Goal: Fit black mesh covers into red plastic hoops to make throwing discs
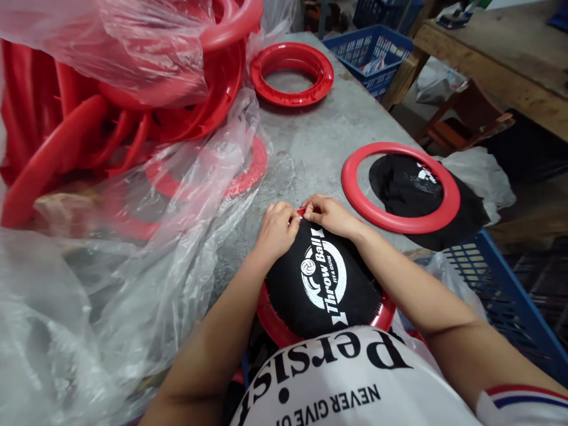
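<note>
A black fabric disc (288,284) with white "Throw Ball" print lies over a red plastic ring (273,316) against my body. At the far edge of the disc, my left hand (281,223) pinches the black fabric at the ring's rim. Right beside it, my right hand (327,213) has its fingers closed on the same edge. A bit of red rim shows between the two hands. Most of the ring is hidden under the fabric, my hands and my shirt.
Another red ring (355,192) rests on black fabric (465,222) at the right table edge. Farther back lies a red ring part (326,74). A clear plastic bag (177,266) and many red rings (48,160) fill the left. Blue crates (519,290) stand beside the grey table (302,142).
</note>
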The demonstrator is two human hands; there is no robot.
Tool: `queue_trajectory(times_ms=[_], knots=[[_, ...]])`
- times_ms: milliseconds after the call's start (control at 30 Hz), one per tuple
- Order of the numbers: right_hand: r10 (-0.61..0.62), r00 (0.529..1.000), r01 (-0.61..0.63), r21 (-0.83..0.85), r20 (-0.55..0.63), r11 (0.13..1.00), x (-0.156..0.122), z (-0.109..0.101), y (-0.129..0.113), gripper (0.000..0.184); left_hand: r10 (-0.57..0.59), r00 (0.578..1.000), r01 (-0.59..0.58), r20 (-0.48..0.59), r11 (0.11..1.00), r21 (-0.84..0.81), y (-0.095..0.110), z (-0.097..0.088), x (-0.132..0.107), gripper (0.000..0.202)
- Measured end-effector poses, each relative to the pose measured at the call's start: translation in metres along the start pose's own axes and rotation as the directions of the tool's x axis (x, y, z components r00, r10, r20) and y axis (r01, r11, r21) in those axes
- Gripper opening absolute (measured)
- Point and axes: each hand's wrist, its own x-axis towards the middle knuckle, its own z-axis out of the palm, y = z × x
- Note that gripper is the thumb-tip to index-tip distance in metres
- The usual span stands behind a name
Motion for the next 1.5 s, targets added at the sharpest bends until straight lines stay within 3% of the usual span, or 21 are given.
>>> queue_trajectory(times_ms=[433,967,1100,1200,1300,1367,1500], knots=[[0.015,0.999,-0.026,-0.268,-0.041,0.963,-0.001,0.004,-0.006,0.006,-0.037,0.998,0.036,-0.049,0.999,-0.021,-0.003,0.004,0.003,0.014],[0.067,0.997,-0.079,-0.385,-0.044,0.919,0.002,0.006,-0.013,0.012,-0.136,0.989,0.132,-0.057,0.988,-0.075,-0.003,0.004,0.006,0.014],[0.056,0.996,-0.073,-0.309,-0.063,0.948,0.002,0.004,-0.008,0.011,-0.149,0.989,0.141,-0.018,0.963,-0.23,-0.007,0.0,0.007,0.01],[0.076,0.984,-0.1,-0.143,-0.162,0.985,0.003,0.001,-0.001,0.014,-0.269,0.963,0.227,-0.006,0.823,-0.521,-0.013,-0.003,0.008,0.005],[0.098,0.967,-0.102,-0.005,-0.234,0.995,0.002,0.0,0.005,0.016,-0.413,0.909,0.302,0.057,0.559,-0.772,-0.02,-0.005,0.01,0.007],[0.094,0.966,-0.092,0.017,-0.242,0.996,0.002,0.0,0.007,0.017,-0.443,0.89,0.316,0.11,0.424,-0.849,-0.023,-0.005,0.011,0.005],[0.073,0.968,-0.073,0.01,-0.24,0.997,0.001,0.002,0.008,0.017,-0.444,0.888,0.279,0.119,0.314,-0.908,-0.028,-0.007,0.013,0.004]])
